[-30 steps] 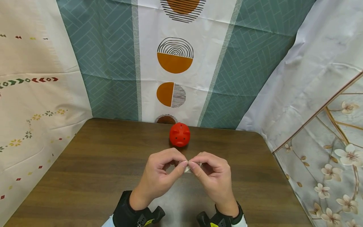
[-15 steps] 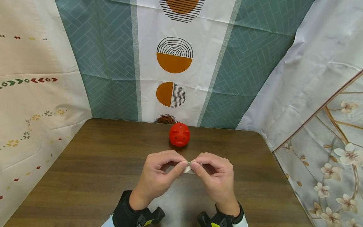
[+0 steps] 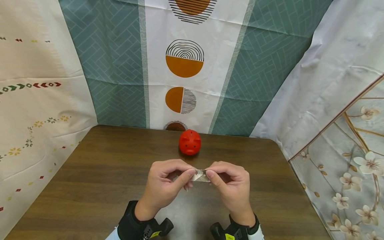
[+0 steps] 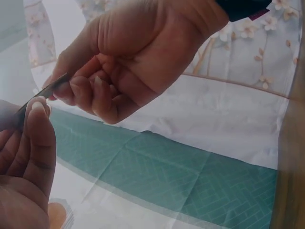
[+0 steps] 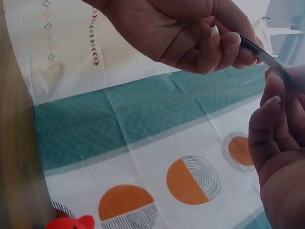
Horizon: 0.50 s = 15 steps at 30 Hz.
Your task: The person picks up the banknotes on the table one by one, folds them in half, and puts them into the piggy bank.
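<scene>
In the head view, a small folded strip of pale printed paper, which looks like a banknote [image 3: 200, 176], is stretched between both hands above the table. My left hand [image 3: 166, 185] pinches its left end between thumb and index finger. The right hand [image 3: 232, 186] pinches the opposite end in the same way. Seen nearly edge-on, the banknote [image 5: 267, 58] appears as a thin, slightly bent dark strip in the right wrist view. Beyond the hands, a red piggy bank [image 3: 190, 142] stands upright with a slot on top, touched by neither hand.
The brown wooden table [image 3: 114, 160] has its far edge just behind the piggy bank. A green and white patterned cloth [image 3: 120, 66] hangs at the back. A flowered curtain [image 3: 345, 183] borders the right side, and a cream cloth [image 3: 39, 133] the left.
The hands have moved apart sideways, with their fingertips going from almost touching to a small gap. More of the banknote now shows between them. The piggy bank has stayed in place.
</scene>
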Tool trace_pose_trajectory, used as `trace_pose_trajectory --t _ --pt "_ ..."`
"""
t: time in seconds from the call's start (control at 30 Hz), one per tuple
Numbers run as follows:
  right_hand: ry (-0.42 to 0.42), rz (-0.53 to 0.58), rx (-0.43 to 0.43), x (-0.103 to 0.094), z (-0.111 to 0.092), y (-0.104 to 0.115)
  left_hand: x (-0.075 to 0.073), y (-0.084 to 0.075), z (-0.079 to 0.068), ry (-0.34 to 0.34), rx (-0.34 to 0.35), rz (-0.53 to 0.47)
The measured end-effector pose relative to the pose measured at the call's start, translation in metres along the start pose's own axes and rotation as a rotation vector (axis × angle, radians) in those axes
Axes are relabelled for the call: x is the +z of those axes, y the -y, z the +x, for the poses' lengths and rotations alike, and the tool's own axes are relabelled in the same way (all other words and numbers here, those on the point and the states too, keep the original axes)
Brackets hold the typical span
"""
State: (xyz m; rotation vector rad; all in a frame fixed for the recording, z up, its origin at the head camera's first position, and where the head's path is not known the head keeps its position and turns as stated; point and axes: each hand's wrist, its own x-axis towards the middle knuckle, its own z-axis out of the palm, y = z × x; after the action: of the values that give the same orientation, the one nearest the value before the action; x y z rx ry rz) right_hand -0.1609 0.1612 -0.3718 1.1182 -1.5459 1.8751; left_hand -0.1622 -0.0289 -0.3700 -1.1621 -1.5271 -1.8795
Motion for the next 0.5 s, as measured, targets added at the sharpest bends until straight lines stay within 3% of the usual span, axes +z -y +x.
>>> trace_pose_trajectory --t 0.13,0.23,0.37,0.5 --pt "-0.041 -0.025 -0.002 0.001 0.000 0.000 0.001 0.001 0.000 0.007 -0.012 -0.008" --pt "-0.143 -0.055 0.044 0.004 0.000 0.000 0.003 0.003 0.000 0.011 -0.007 0.015" --pt "-0.257 -0.086 0.061 0.010 0.000 -0.001 0.004 0.006 0.000 0.017 0.062 0.070" --pt "-0.201 -0.157 0.035 0.015 -0.001 -0.003 0.006 0.011 0.000 0.002 0.139 0.115"
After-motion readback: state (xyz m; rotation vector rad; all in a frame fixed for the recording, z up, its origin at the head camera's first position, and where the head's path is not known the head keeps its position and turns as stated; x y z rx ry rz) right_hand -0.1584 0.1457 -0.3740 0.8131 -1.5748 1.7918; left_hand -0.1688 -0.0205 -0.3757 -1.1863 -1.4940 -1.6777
